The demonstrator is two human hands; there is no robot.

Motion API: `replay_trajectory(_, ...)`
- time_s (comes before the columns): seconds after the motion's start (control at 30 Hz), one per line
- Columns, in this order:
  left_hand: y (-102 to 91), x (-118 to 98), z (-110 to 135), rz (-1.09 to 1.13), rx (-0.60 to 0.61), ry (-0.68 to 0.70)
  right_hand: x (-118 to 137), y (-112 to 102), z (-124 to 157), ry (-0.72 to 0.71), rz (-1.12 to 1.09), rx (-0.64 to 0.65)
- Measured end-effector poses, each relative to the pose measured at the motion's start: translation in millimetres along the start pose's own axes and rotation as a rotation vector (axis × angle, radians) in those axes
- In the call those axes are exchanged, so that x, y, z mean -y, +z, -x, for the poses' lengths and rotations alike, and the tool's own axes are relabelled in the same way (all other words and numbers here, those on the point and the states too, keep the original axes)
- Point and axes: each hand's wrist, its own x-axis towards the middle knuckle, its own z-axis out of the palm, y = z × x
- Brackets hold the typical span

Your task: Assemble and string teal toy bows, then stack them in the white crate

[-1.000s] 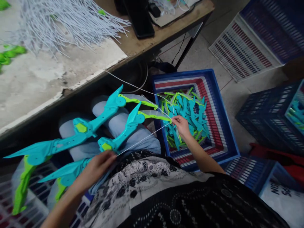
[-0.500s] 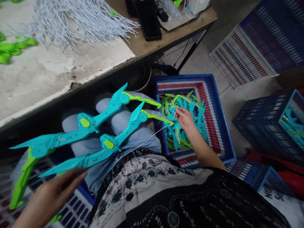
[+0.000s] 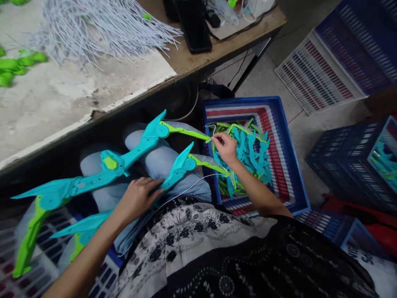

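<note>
Two turquoise-and-green toy bows lie across my lap. My left hand (image 3: 141,194) is closed around the middle of the nearer bow (image 3: 178,169), covering its grip. From this bow's green tip a white string (image 3: 194,182) runs back along my shirt. The fingertips of my right hand (image 3: 226,147) pinch a short white string end (image 3: 214,130) against the green tip of the farther bow (image 3: 138,153). The farther bow rests on my knees, its left limb hanging over a crate. My fingers partly hide the tip.
A blue-rimmed crate (image 3: 288,153) of toy bows stands beside my right knee. On the worktable (image 3: 68,95) lie a heap of white strings (image 3: 102,29), green parts (image 3: 18,64) and a black phone (image 3: 195,29). Stacked crates (image 3: 341,157) stand at the right.
My left hand has moved up and right onto the nearer bow, whose right end has shifted slightly down. My right hand has moved left to the farther bow's tip.
</note>
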Motion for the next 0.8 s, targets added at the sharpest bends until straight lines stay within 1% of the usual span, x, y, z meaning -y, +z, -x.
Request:
replay_trajectory(0.07, -11.0, -1, -13, 0.121, -0.067, -0.019, -1, 0, -1, -0.061, 0.048, 0.010)
replay_trajectory(0.17, -23.4, -5, -48, 0.279, -0.203, -0.088, -2, 0, -2, -0.159, 0.120, 0.036)
replay_trajectory(0.23, -24.2, -8, -79, 0.457, -0.200, -0.157, -2, 0, -1, -0.216, 0.172, 0.051)
replay_trajectory(0.3, -17.7, -12, -111, 0.749, -0.118, -0.272, -2, 1, 0, -0.262, 0.207, 0.066)
replay_trajectory(0.37, -5.8, -18, -143, 1.063, 0.019, -0.397, -2, 3, 1, -0.289, 0.208, 0.085)
replay_trajectory(0.4, 0.9, -21, -157, 1.191, 0.097, -0.440, -3, 4, 2, -0.290, 0.199, 0.095)
replay_trajectory(0.47, 14.2, -27, -181, 1.349, 0.264, -0.476, -6, 8, 3, -0.268, 0.163, 0.095)
replay_trajectory(0.57, 29.6, -36, -205, 1.435, 0.494, -0.443, -12, 14, 4, -0.196, 0.069, 0.023)
replay_trajectory(0.63, 36.0, -40, -215, 1.440, 0.588, -0.420, -16, 18, 4, -0.148, -0.008, -0.007)
replay_trajectory(0.7, 39.5, -42, -220, 1.429, 0.618, -0.409, -19, 21, 4, -0.121, -0.068, 0.016)
replay_trajectory(0.73, 40.4, -43, -220, 1.421, 0.615, -0.409, -20, 22, 5, -0.119, -0.089, 0.039)
replay_trajectory(0.8, 41.4, -43, -221, 1.394, 0.570, -0.420, -21, 24, 5, -0.135, -0.116, 0.111)
